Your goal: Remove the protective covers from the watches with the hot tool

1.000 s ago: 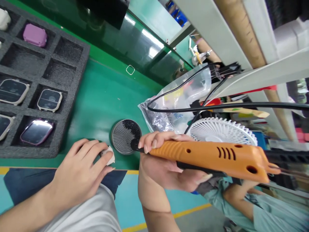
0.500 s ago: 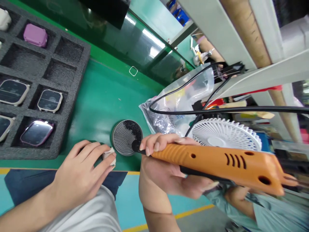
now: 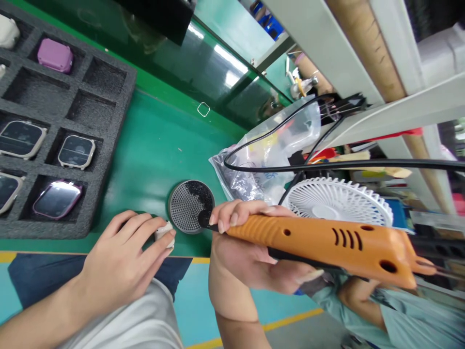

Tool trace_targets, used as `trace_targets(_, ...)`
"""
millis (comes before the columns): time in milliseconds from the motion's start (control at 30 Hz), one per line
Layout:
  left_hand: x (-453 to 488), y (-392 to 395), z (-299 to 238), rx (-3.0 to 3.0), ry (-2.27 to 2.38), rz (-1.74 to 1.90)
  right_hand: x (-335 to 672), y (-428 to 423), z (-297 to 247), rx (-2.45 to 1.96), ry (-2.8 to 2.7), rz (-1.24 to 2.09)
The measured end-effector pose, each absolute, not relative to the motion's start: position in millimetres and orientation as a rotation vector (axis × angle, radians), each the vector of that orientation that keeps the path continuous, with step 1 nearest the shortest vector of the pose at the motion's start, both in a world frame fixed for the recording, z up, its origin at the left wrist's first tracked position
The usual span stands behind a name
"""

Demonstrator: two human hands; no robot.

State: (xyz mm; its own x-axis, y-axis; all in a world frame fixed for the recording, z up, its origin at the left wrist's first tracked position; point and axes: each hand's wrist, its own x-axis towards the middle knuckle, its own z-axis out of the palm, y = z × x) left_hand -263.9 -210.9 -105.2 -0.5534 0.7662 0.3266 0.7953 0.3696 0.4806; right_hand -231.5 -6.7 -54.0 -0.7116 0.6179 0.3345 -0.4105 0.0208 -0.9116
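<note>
My left hand is closed over a small off-white piece at the bench's front edge. The fingers cover most of that piece. My right hand is wrapped round the front of a ribbed orange-handled hand tool with vent slots. The tool's short black tip lies over the right part of a round grey dish with a dimpled surface. Black matter covers the dish's upper right. Whether the tip touches the dish I cannot tell.
A dark foam tray at left holds several square watch-like items and a purple case. A thin square ring lies on the green bench. At right are a plastic bag, black cable, white fan and a seated person.
The orange tool's rear end has swung slightly left and up in view. Its tip and both hands keep almost the same place.
</note>
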Motion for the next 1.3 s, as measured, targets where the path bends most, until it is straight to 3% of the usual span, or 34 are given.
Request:
trace_targets(433, -265.0, -213.1, -105.5, -1.448, -2.552, -0.998, -235.6, -7.6, -57.1, -0.134, -1.583, 1.757)
trace_targets(833, -260.9, -215.0, -111.9, -1.419, -2.522, -1.030, -216.5, -34.0, -12.2, -0.257, -1.685, 1.752)
trace_targets(1300, -261.4, -214.3, -112.6, -1.425, -2.513, -1.058, -215.5, -43.3, -30.0, -0.196, -1.798, 1.929)
